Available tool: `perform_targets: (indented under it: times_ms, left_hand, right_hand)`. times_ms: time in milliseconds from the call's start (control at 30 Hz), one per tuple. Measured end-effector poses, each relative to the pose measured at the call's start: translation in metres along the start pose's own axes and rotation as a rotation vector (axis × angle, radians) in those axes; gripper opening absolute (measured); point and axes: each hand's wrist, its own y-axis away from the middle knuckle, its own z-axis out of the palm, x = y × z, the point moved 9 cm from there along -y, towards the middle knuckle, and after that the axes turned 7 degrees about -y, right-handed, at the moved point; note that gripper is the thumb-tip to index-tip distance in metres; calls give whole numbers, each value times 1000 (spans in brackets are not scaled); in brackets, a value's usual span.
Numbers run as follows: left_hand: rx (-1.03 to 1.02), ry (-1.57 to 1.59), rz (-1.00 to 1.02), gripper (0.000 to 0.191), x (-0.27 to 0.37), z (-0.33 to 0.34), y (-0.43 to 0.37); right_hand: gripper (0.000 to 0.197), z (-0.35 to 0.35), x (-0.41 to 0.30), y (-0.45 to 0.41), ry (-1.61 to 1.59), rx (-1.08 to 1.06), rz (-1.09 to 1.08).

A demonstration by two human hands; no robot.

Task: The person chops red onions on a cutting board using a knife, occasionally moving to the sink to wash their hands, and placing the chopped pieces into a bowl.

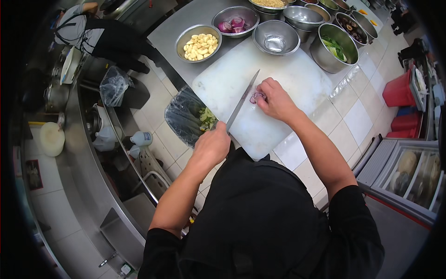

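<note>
My left hand [212, 141] grips the handle of a kitchen knife [243, 99], whose blade points away from me over a white cutting board [296, 75]. Curled fingers of my right hand [277, 99] hold a small cut portion of red onion [257, 98] on the board, just right of the blade. The fingers partly hide it. Peeled garlic cloves [200, 48] fill a steel bowl behind the board. Peeled red onions [237, 23] lie in another steel bowl. A further steel bowl [259, 36] rests at the board's far edge.
A lined bin [179, 113] with vegetable scraps [207, 118] stands below the board's left edge. Leafy greens [333, 48] fill a steel pot at the right, near several other bowls. Another person [108, 38] stands at the far left. A glass-topped freezer [406, 174] is at my right.
</note>
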Motion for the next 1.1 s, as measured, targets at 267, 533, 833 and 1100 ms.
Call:
perform_targets:
  times_ms: [267, 533, 833, 1100]
  left_hand:
    - [-40, -25, 8, 24, 8, 6, 2]
    - [-77, -29, 5, 23, 12, -5, -3]
    - [-63, -28, 43, 23, 13, -10, 5]
    - [-127, -20, 6, 28, 16, 6, -7]
  right_hand:
    - [12, 5, -2, -4, 33, -1, -21]
    - [12, 3, 2, -3, 29, 16, -10]
    - [10, -1, 5, -1, 43, 13, 43]
    - [11, -2, 7, 1, 10, 38, 40]
